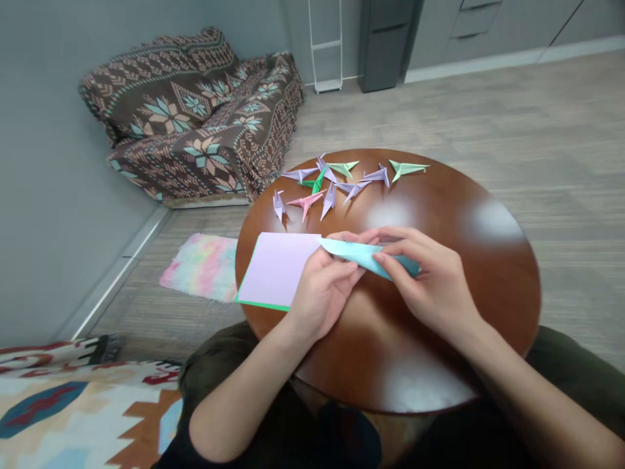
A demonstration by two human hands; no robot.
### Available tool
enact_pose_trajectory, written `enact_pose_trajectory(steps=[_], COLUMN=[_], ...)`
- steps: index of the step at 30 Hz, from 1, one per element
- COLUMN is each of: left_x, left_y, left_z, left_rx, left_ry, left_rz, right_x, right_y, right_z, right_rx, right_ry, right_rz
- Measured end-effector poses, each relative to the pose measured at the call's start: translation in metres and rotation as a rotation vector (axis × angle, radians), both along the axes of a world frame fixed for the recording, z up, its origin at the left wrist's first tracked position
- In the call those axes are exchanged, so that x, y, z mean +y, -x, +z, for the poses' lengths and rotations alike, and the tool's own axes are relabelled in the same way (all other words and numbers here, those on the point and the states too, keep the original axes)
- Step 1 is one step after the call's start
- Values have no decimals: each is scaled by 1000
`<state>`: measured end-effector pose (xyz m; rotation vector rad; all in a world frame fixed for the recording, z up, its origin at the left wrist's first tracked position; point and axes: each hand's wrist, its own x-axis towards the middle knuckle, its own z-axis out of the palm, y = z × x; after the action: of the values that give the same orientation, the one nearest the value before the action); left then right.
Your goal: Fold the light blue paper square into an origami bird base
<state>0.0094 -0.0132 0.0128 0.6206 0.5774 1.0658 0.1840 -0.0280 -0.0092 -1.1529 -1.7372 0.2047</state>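
Between both hands is a light blue piece of folded origami paper (354, 251), long and narrow, held above the round table. My left hand (327, 280) grips its left part from below, thumb on the near side. With thumb and fingertips, my right hand (424, 273) pinches the right part, which partly hides behind the fingers. A stack of square paper (278, 264), lilac on top with a green edge beneath, lies just left of my left hand. Farther back stand several folded paper cranes, among them a pink crane (306, 202), a green crane (315, 183) and lilac ones.
The brown round table (488, 286) has a glossy top. Beyond it, a sofa (205, 124) with a patterned cover stands at the left. A pastel fluffy rug (202, 266) lies on the floor left of the table. Grey cabinets (512, 26) line the back wall.
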Motion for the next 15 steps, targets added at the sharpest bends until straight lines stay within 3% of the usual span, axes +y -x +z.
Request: enact_pose_trajectory(steps=[7, 12, 15], left_x=[5, 7, 11], left_y=[9, 10, 18], left_z=[8, 5, 4], left_rx=[95, 86, 165], left_ry=[-114, -166, -238], left_rz=[-44, -49, -162], right_x=[-1, -3, -5], right_y=[-20, -25, -31], right_z=[21, 27, 30], right_rx=[57, 70, 125], right_ry=[195, 296, 454], right_rz=[272, 339, 360])
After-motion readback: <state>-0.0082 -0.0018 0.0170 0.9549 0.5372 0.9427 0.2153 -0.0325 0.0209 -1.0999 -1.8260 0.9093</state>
